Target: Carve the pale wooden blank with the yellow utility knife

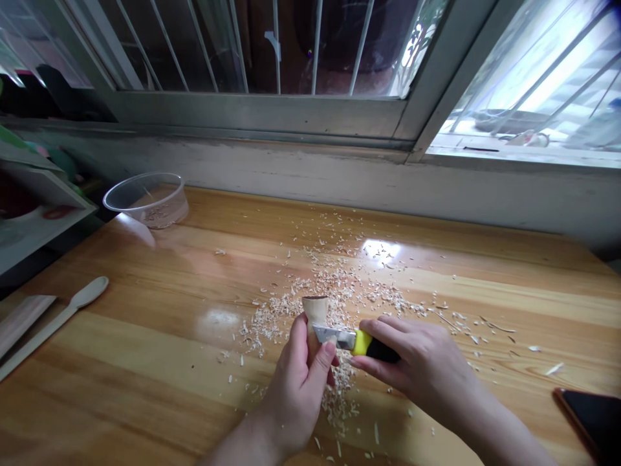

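Near the middle of the wooden table, my left hand is wrapped round a pale wooden piece with a wider, dark-topped upper end. My right hand grips a knife with a yellow and black handle. The knife's metal blade lies across the wooden piece, and my left thumb rests at the blade. Wood shavings are scattered under and beyond both hands.
A clear plastic bowl with some shavings stands at the back left. At the left edge lie a wooden spoon and a flat wooden strip. A phone rests at the lower right. Behind the table is a barred window.
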